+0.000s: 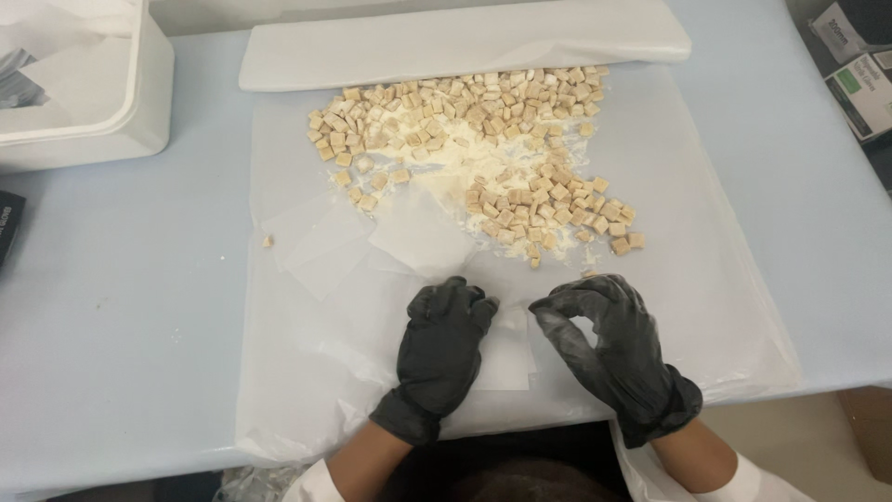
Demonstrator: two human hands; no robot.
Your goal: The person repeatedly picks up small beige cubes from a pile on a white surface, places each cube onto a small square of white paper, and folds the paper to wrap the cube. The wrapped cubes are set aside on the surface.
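Both my hands wear black gloves and rest on a clear plastic sheet [307,372] spread over a pale blue table [121,307]. My left hand [439,353] lies with curled fingers on a small square of translucent paper [506,358]. My right hand [613,349] touches the same square's right edge, thumb and forefinger pinched together; whether they pinch anything I cannot tell. A pile of several small tan cubes [492,139] dusted with white powder lies beyond the hands. More loose paper squares [325,246] lie to the left of the pile.
A long white roll [465,42] lies across the sheet's far edge. A white plastic box [84,102] stands at the far left. Small cartons [859,84] sit at the far right. One stray cube [268,242] lies alone at the left.
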